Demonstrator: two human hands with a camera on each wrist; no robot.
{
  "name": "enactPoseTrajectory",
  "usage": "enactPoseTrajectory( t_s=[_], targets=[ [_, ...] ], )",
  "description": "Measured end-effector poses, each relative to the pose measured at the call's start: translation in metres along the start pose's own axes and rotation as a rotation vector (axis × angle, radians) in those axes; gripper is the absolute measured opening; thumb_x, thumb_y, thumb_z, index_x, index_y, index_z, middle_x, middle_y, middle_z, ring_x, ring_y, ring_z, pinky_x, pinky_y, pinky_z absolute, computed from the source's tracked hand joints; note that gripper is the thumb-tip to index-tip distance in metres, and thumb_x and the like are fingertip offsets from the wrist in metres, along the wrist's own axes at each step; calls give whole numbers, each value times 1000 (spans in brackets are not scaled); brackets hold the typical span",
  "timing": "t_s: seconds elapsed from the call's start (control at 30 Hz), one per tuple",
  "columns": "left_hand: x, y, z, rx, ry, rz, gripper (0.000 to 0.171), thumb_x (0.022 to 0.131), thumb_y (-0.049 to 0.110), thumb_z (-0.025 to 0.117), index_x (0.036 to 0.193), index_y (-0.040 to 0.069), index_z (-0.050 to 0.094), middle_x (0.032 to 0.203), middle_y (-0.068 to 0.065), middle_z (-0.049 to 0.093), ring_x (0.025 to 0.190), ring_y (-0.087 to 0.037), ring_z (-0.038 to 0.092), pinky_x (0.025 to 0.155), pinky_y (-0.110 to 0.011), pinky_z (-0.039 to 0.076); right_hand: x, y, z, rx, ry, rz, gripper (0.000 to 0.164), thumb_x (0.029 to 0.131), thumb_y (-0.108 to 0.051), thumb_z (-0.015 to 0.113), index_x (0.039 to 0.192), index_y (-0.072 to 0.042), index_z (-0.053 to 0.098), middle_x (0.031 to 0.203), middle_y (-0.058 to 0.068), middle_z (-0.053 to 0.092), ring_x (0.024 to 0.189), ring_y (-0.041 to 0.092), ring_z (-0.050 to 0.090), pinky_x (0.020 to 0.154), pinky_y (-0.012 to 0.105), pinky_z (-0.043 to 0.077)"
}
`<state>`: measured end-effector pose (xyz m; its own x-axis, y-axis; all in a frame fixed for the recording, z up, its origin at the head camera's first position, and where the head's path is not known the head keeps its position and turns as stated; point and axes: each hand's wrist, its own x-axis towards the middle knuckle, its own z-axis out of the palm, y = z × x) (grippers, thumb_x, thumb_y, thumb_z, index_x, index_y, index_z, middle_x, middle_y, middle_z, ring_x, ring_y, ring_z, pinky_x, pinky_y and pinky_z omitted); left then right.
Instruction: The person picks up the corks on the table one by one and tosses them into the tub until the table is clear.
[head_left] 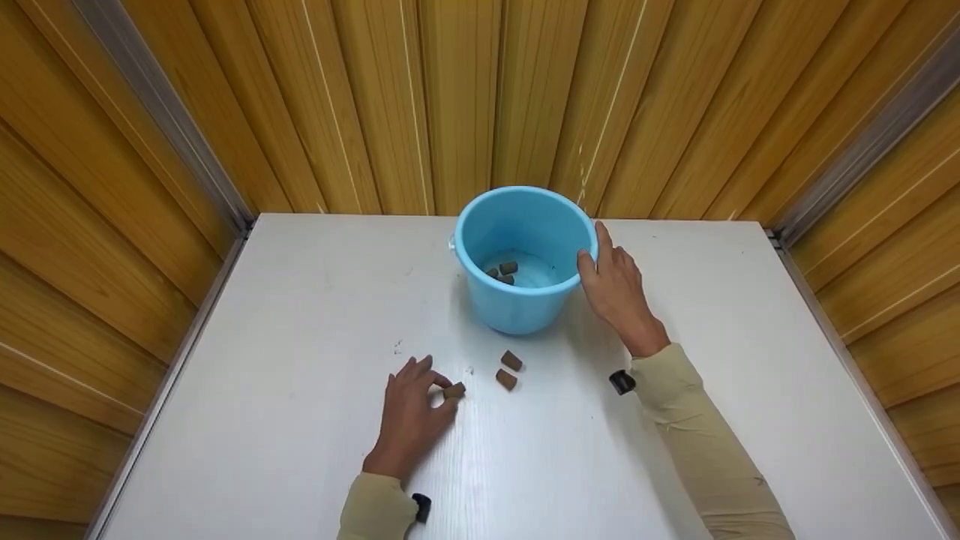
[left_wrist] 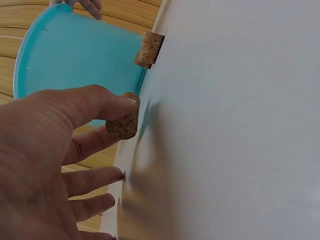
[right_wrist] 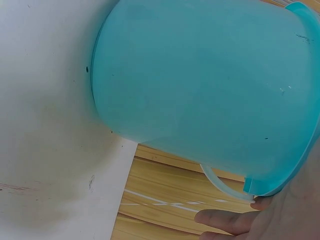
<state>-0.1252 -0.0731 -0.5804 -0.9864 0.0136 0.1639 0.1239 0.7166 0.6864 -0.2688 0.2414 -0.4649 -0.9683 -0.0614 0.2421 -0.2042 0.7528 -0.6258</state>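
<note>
My left hand (head_left: pixel 411 416) pinches a cork (left_wrist: pixel 125 120) between thumb and index finger, just above the table; the other fingers spread apart. Two more corks lie on the table to its right, one cork (head_left: pixel 511 361) nearer the bucket and another cork (head_left: pixel 506 379) just in front of it. A light blue bucket (head_left: pixel 517 307) stands upright behind them, with several corks (head_left: pixel 508 267) on its floor. At the bucket's right rim is my right hand (head_left: pixel 619 289), the thumb over the rim and the fingers outside.
The white table (head_left: pixel 300 337) runs back to a wood-patterned wall (head_left: pixel 457 112), with similar panels at both sides. A white handle (right_wrist: pixel 225 187) hangs on the bucket's outside. Black straps (head_left: pixel 622 382) show at the wrists.
</note>
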Motion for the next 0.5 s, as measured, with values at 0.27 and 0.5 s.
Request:
enactPoseTrajectory(
  t_s=[0.27,0.5],
  targets=[
    [11,-1,-11,13,36,-5,12,93,26,84,94,16,77,149,-22,59,147,-46,44,117,-75,25,0,1,1,2,-9,2,73,111,-41,34,168,0,17,143,27,60,128,46,50,114,68,28],
    [20,6,-21,33,61,32,11,90,19,84,97,14,78,148,-22,60,147,-47,44,116,-76,25,1,0,0,1,-26,13,74,111,-43,34,168,-1,15,146,25,58,129,44,48,115,68,26]
  ],
)
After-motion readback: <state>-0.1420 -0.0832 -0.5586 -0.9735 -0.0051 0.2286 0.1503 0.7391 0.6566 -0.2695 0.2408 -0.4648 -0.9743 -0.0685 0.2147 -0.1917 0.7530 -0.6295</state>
